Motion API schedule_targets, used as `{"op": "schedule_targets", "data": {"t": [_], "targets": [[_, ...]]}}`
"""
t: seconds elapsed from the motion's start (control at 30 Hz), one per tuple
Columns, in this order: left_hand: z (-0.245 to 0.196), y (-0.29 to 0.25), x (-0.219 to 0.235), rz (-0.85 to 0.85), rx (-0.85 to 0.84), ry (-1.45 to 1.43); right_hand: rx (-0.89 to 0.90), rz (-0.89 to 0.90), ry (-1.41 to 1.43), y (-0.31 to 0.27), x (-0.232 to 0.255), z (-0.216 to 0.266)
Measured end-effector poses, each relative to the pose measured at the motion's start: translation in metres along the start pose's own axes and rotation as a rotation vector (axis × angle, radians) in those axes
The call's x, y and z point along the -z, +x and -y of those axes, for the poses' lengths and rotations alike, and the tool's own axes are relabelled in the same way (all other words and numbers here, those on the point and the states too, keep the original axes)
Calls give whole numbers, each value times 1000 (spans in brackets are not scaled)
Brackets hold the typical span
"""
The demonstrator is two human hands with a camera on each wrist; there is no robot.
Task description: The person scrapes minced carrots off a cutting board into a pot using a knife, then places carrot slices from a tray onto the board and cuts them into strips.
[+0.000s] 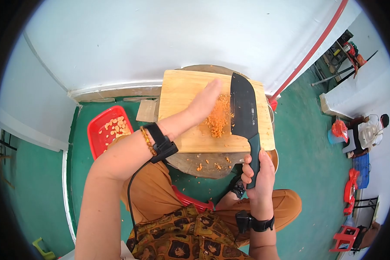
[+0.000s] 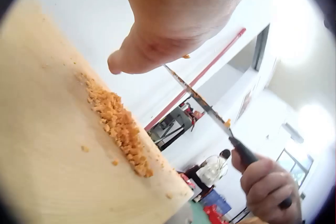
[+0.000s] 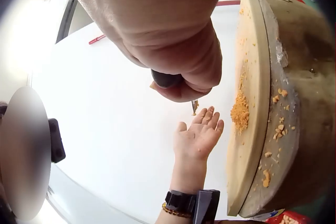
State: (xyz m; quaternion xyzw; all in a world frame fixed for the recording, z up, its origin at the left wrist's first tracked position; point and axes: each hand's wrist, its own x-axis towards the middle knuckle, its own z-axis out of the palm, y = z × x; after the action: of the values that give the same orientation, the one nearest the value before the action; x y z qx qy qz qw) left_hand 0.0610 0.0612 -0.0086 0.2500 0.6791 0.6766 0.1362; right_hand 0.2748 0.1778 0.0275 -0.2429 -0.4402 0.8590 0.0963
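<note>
Two bare hands work over a pale rectangular wooden cutting board point(image 1: 182, 104) that lies on a round grey-brown wooden stump point(image 1: 203, 162). The left hand point(image 1: 206, 102) is spread flat with straight fingers, its edge against a heap of finely chopped orange bits point(image 1: 217, 119) near the middle of the board; in the right wrist view the palm point(image 3: 199, 137) is open and holds nothing. The right hand point(image 1: 258, 171) has its fingers curled round the dark green handle of a broad black-bladed kitchen knife point(image 1: 243, 110). The blade stands just beside the orange heap, on the side away from the left hand, so the heap sits between the hand and the blade. From the left wrist camera the knife point(image 2: 202, 103) shows edge-on, slanting down to the gripping right hand point(image 2: 268, 187), with orange specks stuck to it.

More orange crumbs point(image 1: 214, 164) lie scattered on the bare top of the stump below the board. A red plastic basket point(image 1: 95, 134) holding pale orange chunks rests on the green floor point(image 1: 307, 164) to the left of the stump. Both wrists carry black strapped cameras, and a bead bracelet point(image 1: 146, 141) circles the left wrist. Red plastic stools point(image 1: 344, 236) stand well apart at the right.
</note>
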Motion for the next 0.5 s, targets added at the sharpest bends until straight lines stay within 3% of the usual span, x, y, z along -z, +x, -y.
{"op": "schedule_targets", "data": {"t": [0.1, 0.2, 0.3, 0.5], "targets": [[-20, 6, 4, -21, 257, -495, -91, 43, 110, 5, 4, -1], [19, 28, 28, 746, 79, -1418, -170, 96, 217, 12, 3, -8], [-6, 16, 22, 254, 276, -1107, -211, 112, 263, 19, 1, -13], [-12, 7, 19, 331, 348, -1168, -135, 103, 248, 32, -3, -16]]}}
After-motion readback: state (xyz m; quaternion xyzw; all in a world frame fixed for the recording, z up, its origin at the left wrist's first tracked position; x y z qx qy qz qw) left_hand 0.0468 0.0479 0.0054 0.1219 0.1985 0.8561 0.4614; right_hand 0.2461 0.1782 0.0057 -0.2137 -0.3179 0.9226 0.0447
